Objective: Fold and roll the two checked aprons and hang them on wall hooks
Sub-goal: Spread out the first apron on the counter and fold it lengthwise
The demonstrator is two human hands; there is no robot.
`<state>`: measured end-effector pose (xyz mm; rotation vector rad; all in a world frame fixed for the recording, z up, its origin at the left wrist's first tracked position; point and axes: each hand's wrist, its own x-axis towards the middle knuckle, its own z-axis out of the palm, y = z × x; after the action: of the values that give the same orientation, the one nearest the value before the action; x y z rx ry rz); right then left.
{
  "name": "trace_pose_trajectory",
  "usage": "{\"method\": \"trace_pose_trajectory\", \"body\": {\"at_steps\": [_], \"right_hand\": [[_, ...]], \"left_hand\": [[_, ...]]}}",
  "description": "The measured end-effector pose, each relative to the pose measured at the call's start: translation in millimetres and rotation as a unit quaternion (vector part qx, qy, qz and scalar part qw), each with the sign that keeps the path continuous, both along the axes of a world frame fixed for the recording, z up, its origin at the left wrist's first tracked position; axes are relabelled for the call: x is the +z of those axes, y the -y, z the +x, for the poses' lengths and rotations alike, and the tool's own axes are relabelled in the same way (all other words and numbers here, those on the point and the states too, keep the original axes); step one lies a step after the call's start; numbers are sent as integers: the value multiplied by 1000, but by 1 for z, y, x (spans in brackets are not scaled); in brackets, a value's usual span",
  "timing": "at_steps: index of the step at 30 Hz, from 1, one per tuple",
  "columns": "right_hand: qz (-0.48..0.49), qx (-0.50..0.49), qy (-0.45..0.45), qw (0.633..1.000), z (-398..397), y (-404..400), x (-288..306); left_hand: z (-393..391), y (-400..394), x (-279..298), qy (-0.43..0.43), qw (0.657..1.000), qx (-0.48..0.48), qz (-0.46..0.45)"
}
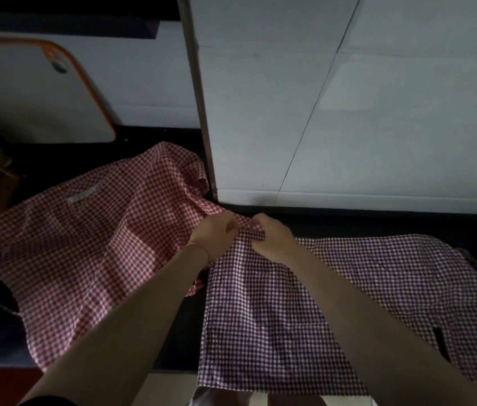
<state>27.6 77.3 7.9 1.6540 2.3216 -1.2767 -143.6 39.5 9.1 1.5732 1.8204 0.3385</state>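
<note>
Dark counter (184, 332): both hands' fingers (231, 227) clamped on purple apron's (275, 317) top edge between them.

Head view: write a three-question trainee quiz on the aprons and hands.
1. True or false: both hands, left hand and right hand, pinch the top edge of the purple checked apron.
2. The red checked apron lies: A) rolled up, B) spread loosely to the left, C) on a hook.
3. Fill in: the white board leaning at the far left has an ______ rim.

Key: 1 true; 2 B; 3 orange, on the white board.
</note>
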Motion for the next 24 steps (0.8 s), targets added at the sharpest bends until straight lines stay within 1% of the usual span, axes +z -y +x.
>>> {"method": "trace_pose_trajectory", "body": {"at_steps": [1,2,4,6,8,11,15,17,20,22,24], "right_hand": [[-39,4,-21,999,-7,1,6],[-58,15,-32,998,-12,2,12],[-52,33,-31,998,-17,4,23],[-27,35,-26,999,-16,4,38],[-8,37,-10,999,-11,4,52],[16,80,52,995,-1,3,72],[38,90,36,995,7,9,105],[65,76,39,994,13,10,117],[102,18,14,995,26,14,125],[124,-21,-5,992,34,15,131],[137,-37,-14,990,42,19,136]], "left_hand": [[1,0,2,22,1000,21,-2],[1,1,7,46,998,44,0],[2,6,17,94,992,81,-1],[0,12,28,116,991,65,-8],[0,18,37,92,996,12,-21],[0,22,45,96,995,6,-24],[16,18,64,70,997,-34,-17],[26,16,77,67,997,-38,-11],[34,14,89,73,996,-55,-8],[38,13,96,60,995,-82,-8],[45,14,102,43,995,-86,1]]}}
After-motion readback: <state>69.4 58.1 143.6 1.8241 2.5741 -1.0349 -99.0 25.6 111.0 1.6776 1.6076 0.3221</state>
